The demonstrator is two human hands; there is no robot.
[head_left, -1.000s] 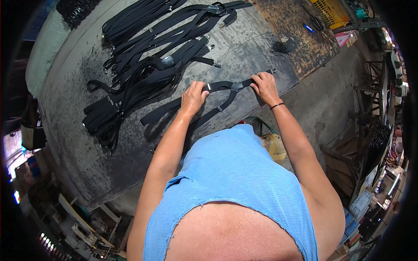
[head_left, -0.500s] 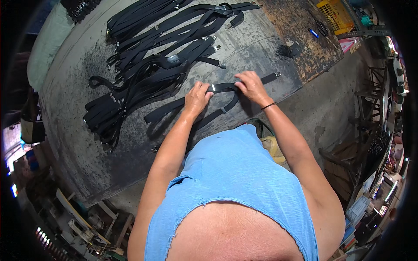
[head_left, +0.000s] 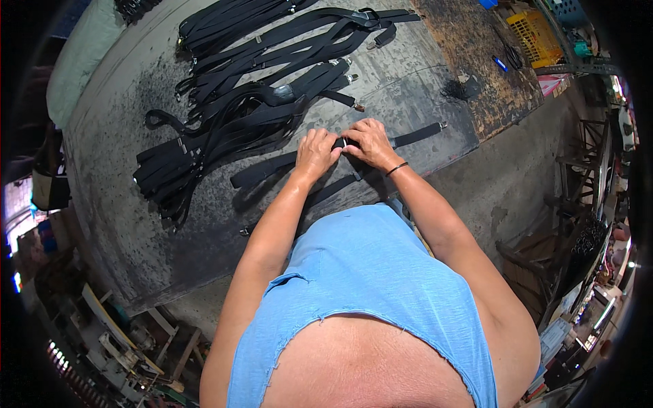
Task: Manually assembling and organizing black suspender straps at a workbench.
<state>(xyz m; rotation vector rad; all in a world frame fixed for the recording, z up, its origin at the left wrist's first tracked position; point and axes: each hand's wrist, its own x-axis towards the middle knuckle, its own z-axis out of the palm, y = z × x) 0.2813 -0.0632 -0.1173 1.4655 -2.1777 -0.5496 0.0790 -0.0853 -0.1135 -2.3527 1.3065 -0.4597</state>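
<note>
A pair of black suspenders (head_left: 416,135) lies across the table near its front edge, a metal clip on its right end. Both of my hands meet over the middle of one strap. With closed fingers, my left hand (head_left: 317,154) grips the strap to the left of a small shiny metal slider. My right hand (head_left: 371,144) is closed on the strap just right of that slider, thumb and fingers pinching. A second strap of the pair runs below my hands, with another slider. My fingers partly hide the gripped section.
Bundles of black suspenders (head_left: 224,129) spread over the grey table (head_left: 204,262) at left and back. A brown worn board (head_left: 469,41) adjoins it at the far right, with a blue pen-like object (head_left: 500,64) and a yellow basket (head_left: 534,39) nearby. Wooden racks stand at right.
My right hand has moved left along the strap and now sits beside my left hand at the slider. The arched strap between them is now gathered under my fingers.
</note>
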